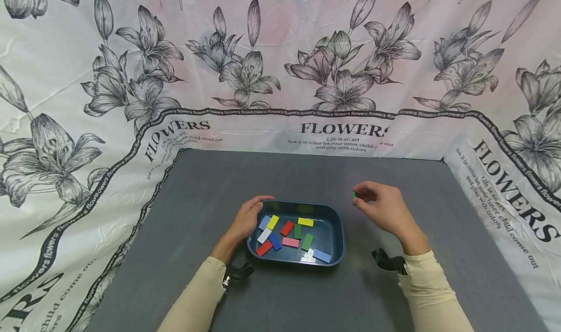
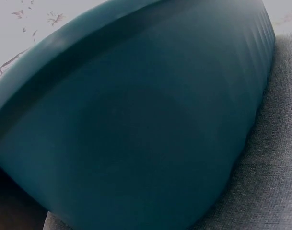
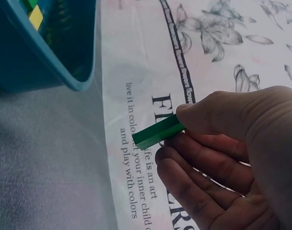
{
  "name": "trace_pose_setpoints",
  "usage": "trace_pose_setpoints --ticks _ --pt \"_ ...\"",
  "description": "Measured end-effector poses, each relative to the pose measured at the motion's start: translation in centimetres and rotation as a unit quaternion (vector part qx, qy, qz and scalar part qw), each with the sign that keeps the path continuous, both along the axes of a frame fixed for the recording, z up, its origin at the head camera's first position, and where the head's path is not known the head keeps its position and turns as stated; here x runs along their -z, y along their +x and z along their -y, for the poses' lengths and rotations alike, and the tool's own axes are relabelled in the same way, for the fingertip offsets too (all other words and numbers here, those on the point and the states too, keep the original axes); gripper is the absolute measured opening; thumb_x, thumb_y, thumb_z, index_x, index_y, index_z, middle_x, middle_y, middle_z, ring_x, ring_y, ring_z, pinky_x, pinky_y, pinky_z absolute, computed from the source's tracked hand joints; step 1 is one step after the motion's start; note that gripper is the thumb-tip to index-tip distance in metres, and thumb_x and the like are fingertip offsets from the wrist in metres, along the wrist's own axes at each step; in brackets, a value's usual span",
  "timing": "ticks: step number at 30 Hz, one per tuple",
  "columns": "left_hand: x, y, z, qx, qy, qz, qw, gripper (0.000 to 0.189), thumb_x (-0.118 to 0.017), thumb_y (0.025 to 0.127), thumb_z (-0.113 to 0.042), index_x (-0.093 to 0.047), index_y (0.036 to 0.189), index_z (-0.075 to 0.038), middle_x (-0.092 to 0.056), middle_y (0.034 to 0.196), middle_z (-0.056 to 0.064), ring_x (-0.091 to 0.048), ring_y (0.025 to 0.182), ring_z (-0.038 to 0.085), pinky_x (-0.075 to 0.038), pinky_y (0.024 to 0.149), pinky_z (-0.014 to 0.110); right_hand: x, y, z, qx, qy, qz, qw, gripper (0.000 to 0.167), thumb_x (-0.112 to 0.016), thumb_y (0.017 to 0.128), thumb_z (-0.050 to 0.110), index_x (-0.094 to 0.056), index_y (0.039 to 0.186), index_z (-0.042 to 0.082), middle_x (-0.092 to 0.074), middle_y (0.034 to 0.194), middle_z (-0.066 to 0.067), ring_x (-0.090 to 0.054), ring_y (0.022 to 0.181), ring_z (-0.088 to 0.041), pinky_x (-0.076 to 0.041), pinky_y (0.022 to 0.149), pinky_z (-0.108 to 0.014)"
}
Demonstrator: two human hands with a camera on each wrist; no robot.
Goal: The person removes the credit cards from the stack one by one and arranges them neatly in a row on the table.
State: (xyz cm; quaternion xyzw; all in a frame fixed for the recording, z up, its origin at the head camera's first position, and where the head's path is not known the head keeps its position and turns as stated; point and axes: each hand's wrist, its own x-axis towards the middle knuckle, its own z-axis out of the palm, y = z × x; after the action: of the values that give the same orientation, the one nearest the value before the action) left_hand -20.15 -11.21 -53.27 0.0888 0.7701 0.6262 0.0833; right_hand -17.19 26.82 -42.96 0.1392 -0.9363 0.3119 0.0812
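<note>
Began at the cream left sleeve (image 1: 193, 293), softly wrinkled. Saw the left hand (image 1: 242, 224) gripping the far left rim of a teal, round-cornered tray (image 1: 326, 232), smooth-walled with ribbing at one side, set on woven grey cloth (image 1: 307, 298). Noted flat, oblong coloured blocks (image 1: 290, 242) scattered inside. Right of the tray, apart from it, found the right hand (image 1: 385, 206) pinching a slim, crisp-edged green block (image 3: 158, 131) between thumb and fingers.

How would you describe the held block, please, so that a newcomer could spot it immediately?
On the grey table, find the dark blue tray. Right of it, the right hand pinches a small green block. Unlike the green blocks lying inside, this one is held outside the tray.
</note>
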Motion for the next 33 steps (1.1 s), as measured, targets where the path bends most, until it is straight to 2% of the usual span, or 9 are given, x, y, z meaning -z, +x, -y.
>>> trace_pose_setpoints --ticks 6,19,33 --pt "0.1 0.0 0.0 0.003 0.005 0.005 1.0000 0.044 -0.036 0.117 -0.017 -0.067 0.146 -0.007 -0.071 0.140 0.020 -0.067 0.125 0.038 -0.048 0.118 0.062 0.4 -0.2 -0.7 0.001 -0.005 0.002 1.0000 0.020 -0.079 0.101 0.016 -0.078 0.120 0.010 -0.082 0.111 -0.009 -0.080 0.101 -0.032 -0.061 0.092 -0.061" --pt "0.2 -0.1 0.1 0.008 0.003 0.008 0.9999 0.044 -0.035 0.117 -0.018 -0.066 0.147 -0.008 -0.070 0.142 0.020 -0.067 0.127 0.038 -0.047 0.119 0.062 1.7 -0.6 -1.6 0.007 -0.019 0.036 0.9992 0.022 -0.079 0.101 0.018 -0.078 0.122 0.011 -0.082 0.112 -0.009 -0.080 0.102 -0.031 -0.060 0.091 -0.060" --pt "0.3 -0.2 0.0 0.003 0.002 0.008 1.0000 0.044 -0.035 0.117 -0.017 -0.067 0.146 -0.008 -0.071 0.141 0.019 -0.066 0.127 0.039 -0.046 0.120 0.062 4.1 -1.5 -2.2 0.011 -0.037 0.075 0.9965 0.021 -0.079 0.100 0.017 -0.078 0.120 0.011 -0.082 0.110 -0.008 -0.080 0.097 -0.023 -0.063 0.084 -0.042"
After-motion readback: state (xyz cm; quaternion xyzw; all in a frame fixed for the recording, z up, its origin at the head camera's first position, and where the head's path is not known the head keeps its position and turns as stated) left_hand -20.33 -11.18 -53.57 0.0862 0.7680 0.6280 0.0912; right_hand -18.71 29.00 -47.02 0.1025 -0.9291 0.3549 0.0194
